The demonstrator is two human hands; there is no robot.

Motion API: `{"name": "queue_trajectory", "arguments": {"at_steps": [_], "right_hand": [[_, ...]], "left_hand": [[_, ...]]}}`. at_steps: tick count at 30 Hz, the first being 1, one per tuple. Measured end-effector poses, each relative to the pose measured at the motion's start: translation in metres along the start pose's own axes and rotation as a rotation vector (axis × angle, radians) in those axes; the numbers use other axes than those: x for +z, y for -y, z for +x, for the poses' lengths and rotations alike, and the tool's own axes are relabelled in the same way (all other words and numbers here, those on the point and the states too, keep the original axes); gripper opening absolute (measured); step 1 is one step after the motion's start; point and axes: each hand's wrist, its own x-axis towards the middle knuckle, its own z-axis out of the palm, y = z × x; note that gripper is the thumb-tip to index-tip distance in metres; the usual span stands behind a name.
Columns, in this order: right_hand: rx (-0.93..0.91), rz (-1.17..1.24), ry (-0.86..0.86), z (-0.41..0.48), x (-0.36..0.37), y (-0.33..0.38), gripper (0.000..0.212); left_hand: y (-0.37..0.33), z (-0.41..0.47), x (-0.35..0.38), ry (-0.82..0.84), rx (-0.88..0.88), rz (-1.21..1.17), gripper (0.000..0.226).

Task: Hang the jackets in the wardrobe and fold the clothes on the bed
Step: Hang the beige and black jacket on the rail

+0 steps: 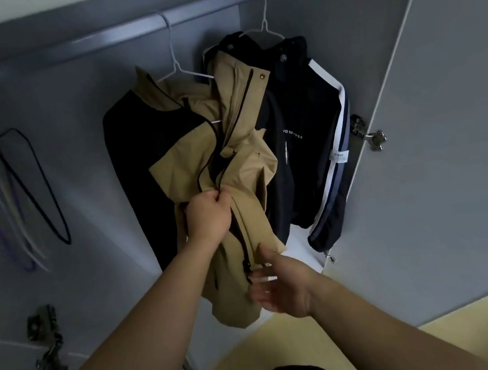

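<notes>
Head view: you're straightening the hung jacket (242,160), left hand (208,218) gripping it, right hand (282,286) open. Next, likely zipping it

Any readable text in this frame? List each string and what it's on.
"UG101953", first letter partly hidden by a fold: white print on the chest of the navy jacket.
White tag on its striped sleeve: print too small to read.
Tan jacket: no text visible.

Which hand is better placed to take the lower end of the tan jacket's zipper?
Probably right: the right hand is open beside the lower end of the zipper, while the left hand grips the tan jacket higher up.
</notes>
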Motion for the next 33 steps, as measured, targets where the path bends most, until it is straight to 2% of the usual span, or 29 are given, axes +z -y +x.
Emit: {"name": "queue_trajectory", "arguments": {"at_steps": [2,6,12,15,20,24,30,33], "right_hand": [[-0.172,0.098,-0.043,0.003,0.002,0.001,0.059],[-0.358,0.031,-0.167,0.009,-0.002,-0.001,0.063],[-0.442,-0.033,-0.256,0.009,0.002,-0.006,0.036],[-0.451,0.057,-0.184,0.01,-0.003,-0.003,0.023],[-0.452,-0.146,-0.157,0.003,-0.008,-0.001,0.026],[-0.473,-0.466,-0.223,0.0,-0.01,-0.001,0.05],[-0.524,-0.523,-0.266,0.005,-0.014,-0.004,0.049],[-0.582,-0.57,-0.318,0.003,-0.013,0.001,0.05]], "left_hand": [[0.0,0.0,0.0,0.005,-0.006,-0.026,0.053],[-0.003,0.001,-0.004,0.02,-0.011,-0.048,0.052],[-0.005,0.0,-0.006,0.023,-0.017,-0.024,0.049],[-0.006,0.0,-0.006,0.012,-0.013,-0.005,0.05],[-0.006,0.002,-0.008,0.01,-0.032,-0.014,0.05],[-0.008,0.002,-0.007,0.011,-0.037,-0.011,0.051],[-0.014,0.001,-0.013,0.024,-0.041,-0.011,0.057],[-0.022,0.002,-0.019,0.051,-0.081,-0.068,0.045]]}}
